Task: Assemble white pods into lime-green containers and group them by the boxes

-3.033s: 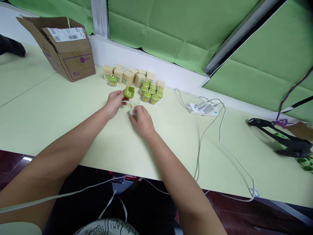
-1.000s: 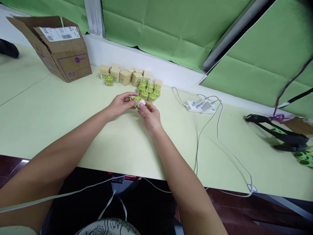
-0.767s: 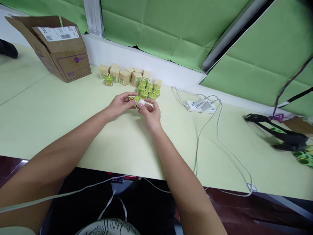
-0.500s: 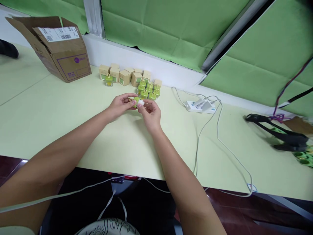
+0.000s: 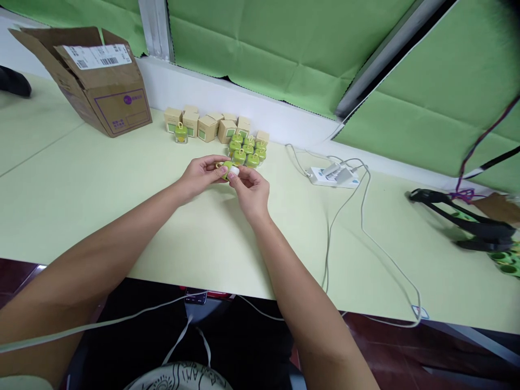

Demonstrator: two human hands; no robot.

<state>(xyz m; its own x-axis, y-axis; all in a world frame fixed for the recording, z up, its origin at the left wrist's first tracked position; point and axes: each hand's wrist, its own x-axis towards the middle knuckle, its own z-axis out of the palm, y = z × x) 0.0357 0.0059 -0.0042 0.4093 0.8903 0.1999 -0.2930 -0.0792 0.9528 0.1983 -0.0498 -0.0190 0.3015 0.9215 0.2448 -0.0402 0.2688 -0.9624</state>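
Observation:
Between my hands, just above the table, is a small jar (image 5: 232, 170) with a green looped lid and a whitish body, tipped on its side. My left hand (image 5: 202, 174) pinches it by the green lid end, the loop pointing left. My right hand (image 5: 252, 190) grips the whitish end with thumb and fingers. Right behind my hands stands a cluster of several like green-lidded jars (image 5: 247, 149). One more such jar (image 5: 181, 133) stands apart to the left, in front of a row of small brown boxes (image 5: 207, 128). My fingers partly hide the held jar.
A large open cardboard box (image 5: 117, 103) stands at the back left. White cables run from a power strip (image 5: 333, 176) across the pale table (image 5: 304, 244). At the far right lie a black bracket-like object (image 5: 479, 225) and green perforated pieces (image 5: 507, 262).
My right hand has shifted very slightly to the right, and the held jar has turned a little. Both hands keep hold of it; the rest looks the same.

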